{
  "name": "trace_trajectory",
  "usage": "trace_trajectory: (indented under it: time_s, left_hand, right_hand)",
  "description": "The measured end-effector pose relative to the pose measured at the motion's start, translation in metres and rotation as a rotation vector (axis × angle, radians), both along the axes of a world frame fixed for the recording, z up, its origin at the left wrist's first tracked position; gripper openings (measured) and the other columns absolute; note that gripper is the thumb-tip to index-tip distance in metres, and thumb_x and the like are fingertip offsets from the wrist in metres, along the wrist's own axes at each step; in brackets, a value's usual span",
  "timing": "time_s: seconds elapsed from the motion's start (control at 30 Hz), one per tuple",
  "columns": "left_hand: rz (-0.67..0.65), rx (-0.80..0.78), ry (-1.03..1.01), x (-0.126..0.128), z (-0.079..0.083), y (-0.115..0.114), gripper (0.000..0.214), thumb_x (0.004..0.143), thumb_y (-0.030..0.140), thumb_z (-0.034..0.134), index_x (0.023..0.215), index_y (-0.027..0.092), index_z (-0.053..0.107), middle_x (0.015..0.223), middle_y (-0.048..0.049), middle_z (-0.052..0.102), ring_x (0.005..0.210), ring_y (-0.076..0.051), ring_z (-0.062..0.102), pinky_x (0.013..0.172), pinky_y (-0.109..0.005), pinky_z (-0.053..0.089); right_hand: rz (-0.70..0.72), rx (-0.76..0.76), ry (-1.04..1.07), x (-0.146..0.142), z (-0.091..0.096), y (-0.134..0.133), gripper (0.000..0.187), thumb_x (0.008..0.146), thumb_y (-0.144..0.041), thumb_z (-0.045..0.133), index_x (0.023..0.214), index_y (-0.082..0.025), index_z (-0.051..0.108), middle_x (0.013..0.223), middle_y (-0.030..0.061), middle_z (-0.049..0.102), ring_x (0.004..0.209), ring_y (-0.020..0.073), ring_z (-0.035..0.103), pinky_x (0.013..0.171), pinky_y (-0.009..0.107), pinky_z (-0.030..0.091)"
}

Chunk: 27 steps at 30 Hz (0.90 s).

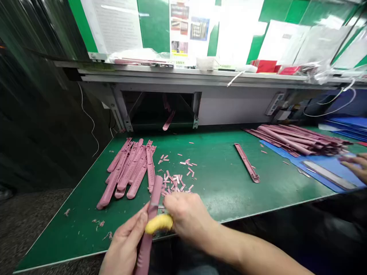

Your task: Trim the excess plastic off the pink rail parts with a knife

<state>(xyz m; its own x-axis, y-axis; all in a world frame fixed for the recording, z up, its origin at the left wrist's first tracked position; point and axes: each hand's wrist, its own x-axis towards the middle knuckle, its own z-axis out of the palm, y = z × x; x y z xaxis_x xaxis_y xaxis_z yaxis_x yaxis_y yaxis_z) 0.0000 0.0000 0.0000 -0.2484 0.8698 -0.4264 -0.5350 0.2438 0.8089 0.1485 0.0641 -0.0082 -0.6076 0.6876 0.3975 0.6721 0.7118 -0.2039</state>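
My left hand (124,244) grips a long pink moulded plastic strip (150,225), which stands nearly upright from the table's front edge. My right hand (186,214) is shut on a yellow-handled trimming knife (159,223), and its small metal blade (157,206) rests against the strip. Just left of my hands lies a loose pile of similar pink strips (127,172). Small pink plastic offcuts (174,181) are scattered beyond my right hand, on the green bench mat (218,191).
A single pink strip (246,162) lies mid-bench. At the right, a large stack of pink strips (295,139) rests partly on a blue mat (318,168) holding a metal bar (328,175). Another person's hand (355,166) reaches over that mat. A shelf (195,72) with papers runs along the back.
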Motion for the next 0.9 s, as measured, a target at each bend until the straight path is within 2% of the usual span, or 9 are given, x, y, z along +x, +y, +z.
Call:
trace_trajectory:
  time_s: [0.1,0.2,0.3,0.4,0.47,0.57,0.73,0.83,0.9]
  left_hand:
    - [0.032,0.060,0.015,-0.003,0.010,0.023,0.032,0.066,0.033,0.081,0.092,0.017,0.071,0.066,0.0024,0.062,0.051,-0.007,0.054,0.048,-0.013,0.050]
    - [0.064,0.143,0.021,-0.012,0.017,0.047,0.028,0.071,0.036,0.077,0.090,0.018,0.067,0.060,0.0054,0.052,0.042,-0.004,0.043,0.036,-0.013,0.039]
    - [0.028,0.213,-0.011,-0.022,0.018,0.058,0.035,0.073,0.049,0.071,0.092,0.020,0.064,0.067,0.0051,0.050,0.043,-0.003,0.039,0.032,-0.012,0.032]
    - [-0.097,0.207,-0.009,-0.022,0.008,0.047,0.043,0.067,0.039,0.079,0.104,0.021,0.062,0.073,0.0035,0.054,0.047,-0.003,0.043,0.032,-0.011,0.030]
    - [-0.149,0.126,0.040,-0.015,-0.002,0.034,0.033,0.068,0.033,0.078,0.092,0.017,0.064,0.067,0.0030,0.055,0.046,-0.004,0.046,0.036,-0.013,0.038]
    - [-0.146,0.028,0.092,-0.003,-0.012,0.017,0.032,0.069,0.043,0.076,0.084,0.017,0.064,0.059,0.0037,0.054,0.040,-0.005,0.044,0.034,-0.015,0.039]
    - [-0.158,0.020,0.004,0.002,-0.019,0.007,0.053,0.060,0.039,0.083,0.107,0.023,0.065,0.063,0.0025,0.063,0.033,-0.003,0.041,0.029,-0.012,0.033]
    - [-0.109,0.021,-0.096,-0.004,-0.027,0.009,0.044,0.064,0.026,0.083,0.106,0.022,0.070,0.080,-0.0011,0.070,0.054,-0.006,0.060,0.052,-0.013,0.052]
    - [-0.086,0.058,-0.132,-0.007,-0.030,0.011,0.041,0.067,0.020,0.081,0.107,0.022,0.071,0.090,-0.0010,0.071,0.072,-0.008,0.065,0.074,-0.016,0.055]
  right_hand:
    - [0.153,-0.029,-0.089,-0.014,-0.025,-0.038,0.025,0.080,-0.040,0.067,0.073,-0.020,0.053,0.064,0.0010,0.062,0.051,0.0159,0.053,0.044,0.026,0.021]
    - [0.307,-0.085,-0.067,-0.019,-0.050,-0.072,0.025,0.084,-0.037,0.063,0.067,-0.021,0.054,0.055,-0.0010,0.058,0.043,0.0140,0.047,0.042,0.025,0.021]
    - [0.351,-0.153,0.034,-0.013,-0.061,-0.075,0.036,0.089,-0.050,0.054,0.066,-0.023,0.057,0.049,-0.0032,0.053,0.043,0.0123,0.047,0.042,0.023,0.027]
    - [0.235,-0.153,0.164,-0.004,-0.044,-0.032,0.045,0.084,-0.065,0.052,0.078,-0.022,0.062,0.058,-0.0015,0.059,0.052,0.0130,0.054,0.048,0.023,0.034]
    - [0.076,-0.169,0.295,0.001,-0.021,0.006,0.049,0.082,-0.065,0.055,0.089,-0.018,0.063,0.069,0.0009,0.064,0.061,0.0131,0.057,0.055,0.022,0.036]
    - [-0.039,-0.152,0.264,0.007,0.007,0.048,0.047,0.082,-0.064,0.058,0.090,-0.017,0.062,0.070,0.0000,0.063,0.063,0.0131,0.055,0.055,0.022,0.031]
    - [-0.058,-0.118,0.084,0.004,0.017,0.054,0.049,0.083,-0.067,0.053,0.082,-0.018,0.058,0.071,-0.0001,0.062,0.060,0.0123,0.050,0.052,0.023,0.021]
    - [-0.043,-0.084,0.020,0.005,0.017,0.048,0.050,0.086,-0.066,0.048,0.078,-0.018,0.056,0.070,0.0000,0.061,0.058,0.0115,0.048,0.051,0.024,0.016]
    - [-0.034,-0.069,-0.003,0.005,0.018,0.046,0.049,0.088,-0.065,0.046,0.078,-0.018,0.054,0.070,-0.0003,0.060,0.057,0.0115,0.049,0.050,0.025,0.015]
